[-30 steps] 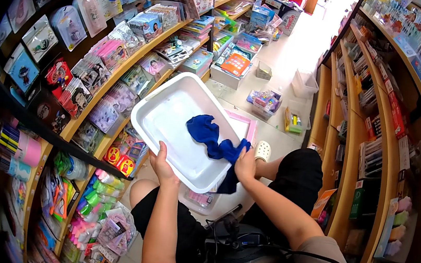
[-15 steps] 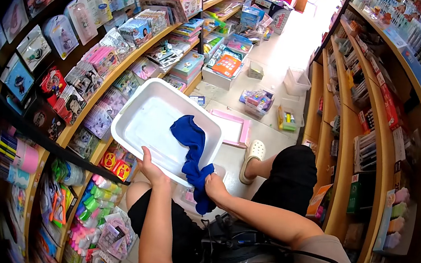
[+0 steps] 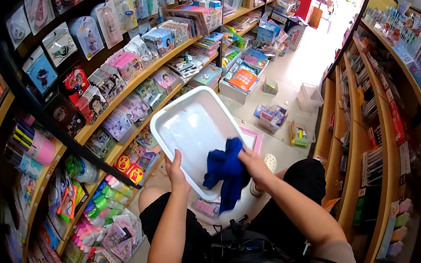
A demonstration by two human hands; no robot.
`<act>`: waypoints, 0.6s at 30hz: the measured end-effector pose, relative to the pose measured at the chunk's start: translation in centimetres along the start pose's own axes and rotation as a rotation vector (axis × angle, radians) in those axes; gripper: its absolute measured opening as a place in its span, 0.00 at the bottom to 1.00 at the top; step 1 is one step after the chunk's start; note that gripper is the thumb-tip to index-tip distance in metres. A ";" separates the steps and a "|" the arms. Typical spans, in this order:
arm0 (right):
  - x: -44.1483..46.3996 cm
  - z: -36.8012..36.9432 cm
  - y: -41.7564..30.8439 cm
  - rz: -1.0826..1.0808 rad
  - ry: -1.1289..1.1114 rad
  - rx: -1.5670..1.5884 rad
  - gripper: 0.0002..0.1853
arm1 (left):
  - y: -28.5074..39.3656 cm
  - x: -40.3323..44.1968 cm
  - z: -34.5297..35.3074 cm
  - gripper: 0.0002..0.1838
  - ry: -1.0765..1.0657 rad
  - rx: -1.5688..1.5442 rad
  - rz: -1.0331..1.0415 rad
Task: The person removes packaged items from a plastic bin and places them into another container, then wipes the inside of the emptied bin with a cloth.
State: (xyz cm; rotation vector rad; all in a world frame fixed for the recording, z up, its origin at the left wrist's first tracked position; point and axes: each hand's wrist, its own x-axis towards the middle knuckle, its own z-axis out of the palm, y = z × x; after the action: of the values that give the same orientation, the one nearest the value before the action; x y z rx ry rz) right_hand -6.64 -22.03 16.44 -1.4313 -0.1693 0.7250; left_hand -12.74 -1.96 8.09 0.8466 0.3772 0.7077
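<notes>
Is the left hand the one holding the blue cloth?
No, the right hand holds the blue cloth, while the left hand grips the white tub.

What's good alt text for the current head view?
A person's left hand holds a white tub while the right hand holds a blue cloth over its right rim, partly inside and partly outside. Packed shop shelves stand on both sides, with small bins on the floor ahead.

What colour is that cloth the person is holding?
The cloth in the right hand is deep blue; it shows in the head view.
</notes>
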 end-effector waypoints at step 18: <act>13.1 3.6 3.5 -0.309 0.958 -1.297 0.17 | -0.5 -4.6 1.6 0.29 -0.300 0.135 -0.355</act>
State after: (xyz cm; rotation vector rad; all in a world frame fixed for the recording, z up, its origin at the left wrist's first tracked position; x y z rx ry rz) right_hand 0.41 -11.98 9.67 -2.7287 -0.0903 -0.5415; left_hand -14.90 -6.31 8.79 0.9670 0.2964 0.2221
